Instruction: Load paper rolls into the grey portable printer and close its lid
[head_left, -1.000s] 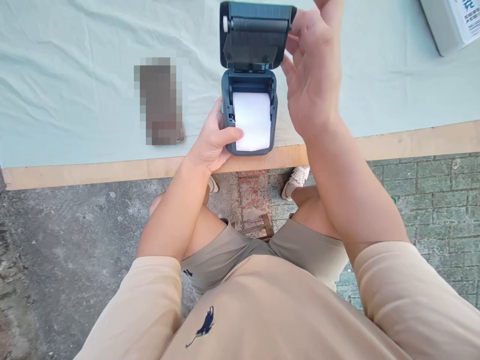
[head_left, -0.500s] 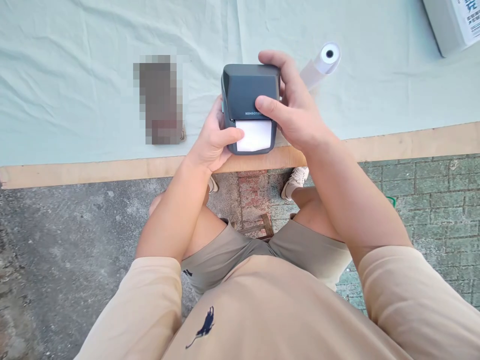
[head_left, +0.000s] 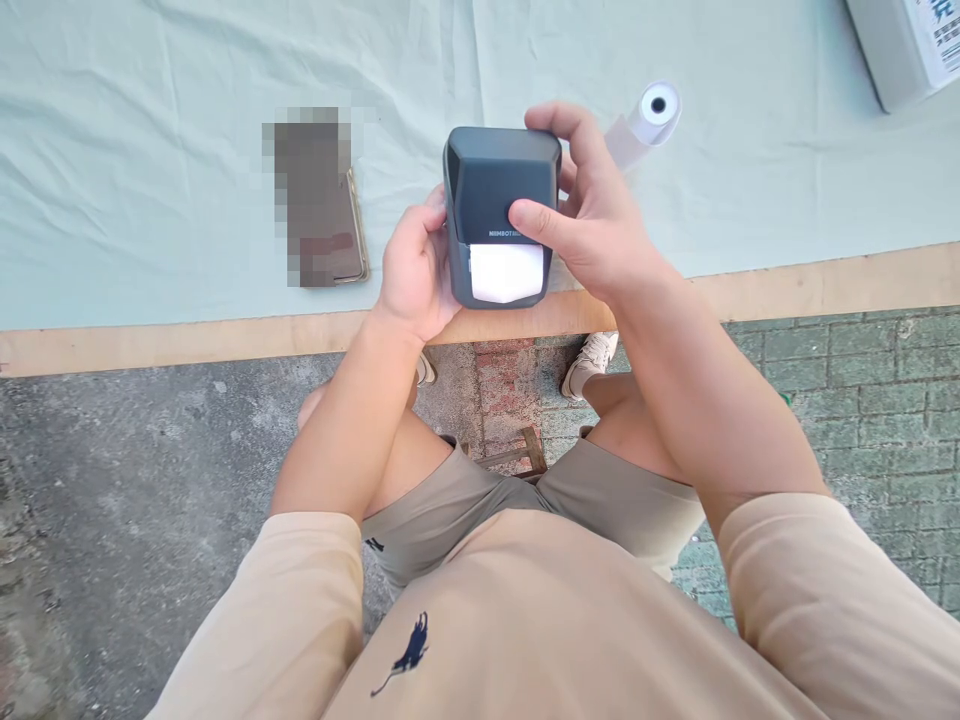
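Observation:
A dark label printer (head_left: 495, 185) with NIIMBOT lettering is held near the table's front edge. White paper (head_left: 507, 273) shows at its near end, below the dark lid. My left hand (head_left: 420, 262) grips the printer's left side, its thumb along the edge and its other fingers mostly hidden. My right hand (head_left: 592, 215) is wrapped round the right side, with the thumb lying on the lid and the index finger at the far right corner. Just beyond the right hand lies a white paper roll (head_left: 651, 122), partly unrolled.
A phone-like item (head_left: 319, 200), mostly pixelated, lies on the pale cloth (head_left: 187, 60) at the left. At the far right corner stands a grey-white box (head_left: 896, 50) with a printed label. The table's bare wooden edge (head_left: 825, 285) runs along the front.
My left thumb has moved off the white paper to the printer's left side. The lid's lower edge sits slightly nearer me, against the paper. My right hand stays on the lid.

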